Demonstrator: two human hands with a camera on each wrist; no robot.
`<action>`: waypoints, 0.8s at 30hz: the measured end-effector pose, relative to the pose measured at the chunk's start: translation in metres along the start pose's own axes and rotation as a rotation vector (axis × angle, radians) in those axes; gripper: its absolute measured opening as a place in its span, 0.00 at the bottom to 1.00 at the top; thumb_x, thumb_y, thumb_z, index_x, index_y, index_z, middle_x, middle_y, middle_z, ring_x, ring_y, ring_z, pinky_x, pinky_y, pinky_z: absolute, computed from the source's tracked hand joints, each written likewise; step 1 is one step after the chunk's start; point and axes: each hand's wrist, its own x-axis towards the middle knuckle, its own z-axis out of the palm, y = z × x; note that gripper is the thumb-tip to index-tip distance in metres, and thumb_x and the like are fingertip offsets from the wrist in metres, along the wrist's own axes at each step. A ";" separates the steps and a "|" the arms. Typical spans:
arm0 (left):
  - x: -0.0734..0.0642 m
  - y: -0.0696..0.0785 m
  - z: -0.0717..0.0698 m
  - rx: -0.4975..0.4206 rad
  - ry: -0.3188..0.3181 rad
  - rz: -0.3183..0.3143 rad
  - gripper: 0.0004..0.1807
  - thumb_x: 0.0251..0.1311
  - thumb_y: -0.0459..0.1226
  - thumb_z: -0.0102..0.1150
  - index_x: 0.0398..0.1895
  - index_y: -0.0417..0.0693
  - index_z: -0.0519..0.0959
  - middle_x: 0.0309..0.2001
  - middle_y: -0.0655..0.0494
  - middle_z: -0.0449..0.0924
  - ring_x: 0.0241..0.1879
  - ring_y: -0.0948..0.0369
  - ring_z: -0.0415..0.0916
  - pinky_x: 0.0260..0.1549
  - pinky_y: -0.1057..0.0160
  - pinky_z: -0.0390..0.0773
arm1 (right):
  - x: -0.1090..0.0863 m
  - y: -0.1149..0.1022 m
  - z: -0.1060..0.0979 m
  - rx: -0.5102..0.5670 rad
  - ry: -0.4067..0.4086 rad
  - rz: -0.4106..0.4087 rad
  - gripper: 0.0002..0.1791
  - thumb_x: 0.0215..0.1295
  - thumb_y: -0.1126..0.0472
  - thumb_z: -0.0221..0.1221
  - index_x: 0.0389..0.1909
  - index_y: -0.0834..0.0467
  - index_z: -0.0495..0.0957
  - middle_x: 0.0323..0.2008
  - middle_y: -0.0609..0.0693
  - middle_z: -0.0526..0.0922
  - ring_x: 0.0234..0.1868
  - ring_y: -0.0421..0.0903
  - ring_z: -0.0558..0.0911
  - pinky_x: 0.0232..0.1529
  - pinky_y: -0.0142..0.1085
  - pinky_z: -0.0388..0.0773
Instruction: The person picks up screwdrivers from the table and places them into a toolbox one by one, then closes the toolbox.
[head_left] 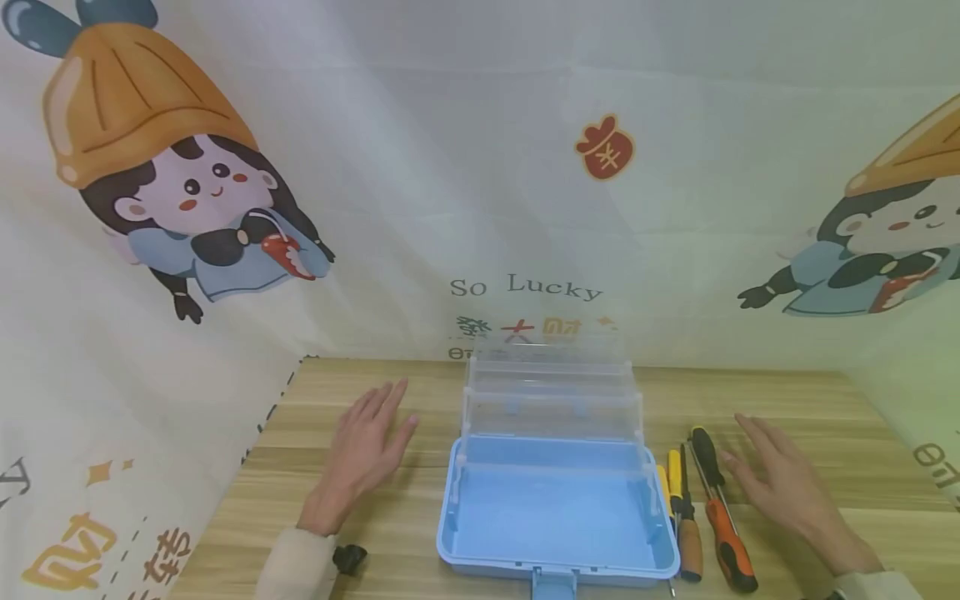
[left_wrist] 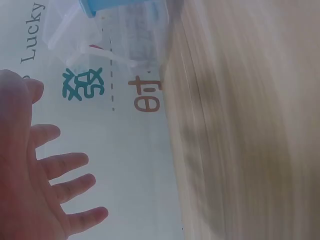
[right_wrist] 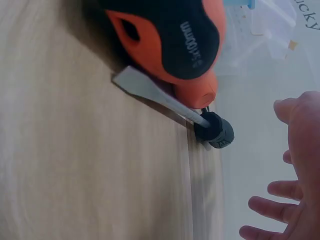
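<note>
A light blue toolbox (head_left: 555,508) sits on the table, its clear tiered trays (head_left: 555,400) lifted up at the back. Left of the box is my left hand (head_left: 367,446), fingers spread and holding nothing. My right hand (head_left: 783,479) is right of several screwdrivers, also with extended fingers and nothing in it. Nearest to it lie an orange-and-black screwdriver (head_left: 731,546) and a black-handled screwdriver (head_left: 705,454) with a yellow end. Closer to the box are a brown-handled screwdriver (head_left: 690,550) and a yellow-handled one (head_left: 675,475). In the right wrist view a flat blade (right_wrist: 145,87) shows.
The wood-grain table (head_left: 390,533) runs back to a printed cloth (head_left: 420,208) with cartoon figures and lettering. The box's blue front latch (head_left: 553,583) hangs toward the near edge. Beside the left sleeve is a small black object (head_left: 349,559).
</note>
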 end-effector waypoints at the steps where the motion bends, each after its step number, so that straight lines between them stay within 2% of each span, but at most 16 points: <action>1: 0.001 0.001 0.000 -0.018 0.001 -0.001 0.33 0.72 0.51 0.46 0.76 0.47 0.60 0.72 0.38 0.62 0.70 0.38 0.60 0.67 0.33 0.59 | 0.000 0.000 0.000 0.006 -0.005 0.005 0.35 0.68 0.57 0.59 0.70 0.69 0.60 0.63 0.77 0.65 0.56 0.78 0.68 0.49 0.76 0.66; 4: 0.003 0.005 0.000 -0.096 0.003 -0.006 0.33 0.73 0.50 0.46 0.76 0.48 0.59 0.72 0.40 0.62 0.70 0.40 0.60 0.67 0.35 0.59 | 0.000 0.000 0.001 0.037 -0.038 0.035 0.35 0.69 0.57 0.59 0.70 0.69 0.59 0.62 0.77 0.65 0.54 0.79 0.70 0.47 0.75 0.69; 11: 0.010 0.023 0.001 -0.406 -0.072 -0.081 0.34 0.74 0.52 0.44 0.79 0.54 0.53 0.75 0.46 0.57 0.73 0.43 0.56 0.70 0.37 0.55 | 0.001 0.003 0.001 0.130 -0.121 0.118 0.35 0.72 0.56 0.56 0.71 0.71 0.57 0.61 0.79 0.66 0.50 0.75 0.77 0.44 0.69 0.75; 18: 0.018 0.037 0.004 -0.487 -0.082 -0.138 0.35 0.73 0.50 0.48 0.79 0.64 0.49 0.75 0.50 0.59 0.71 0.47 0.61 0.69 0.38 0.58 | 0.002 0.003 0.003 0.171 -0.140 0.165 0.34 0.74 0.55 0.53 0.70 0.72 0.57 0.59 0.80 0.68 0.48 0.73 0.79 0.41 0.64 0.80; 24: 0.021 0.043 0.006 -0.515 -0.107 -0.168 0.36 0.71 0.57 0.46 0.79 0.70 0.47 0.75 0.52 0.59 0.71 0.48 0.61 0.68 0.37 0.60 | 0.005 0.003 0.004 0.195 -0.143 0.177 0.32 0.75 0.55 0.52 0.70 0.72 0.57 0.59 0.80 0.69 0.49 0.74 0.79 0.40 0.62 0.81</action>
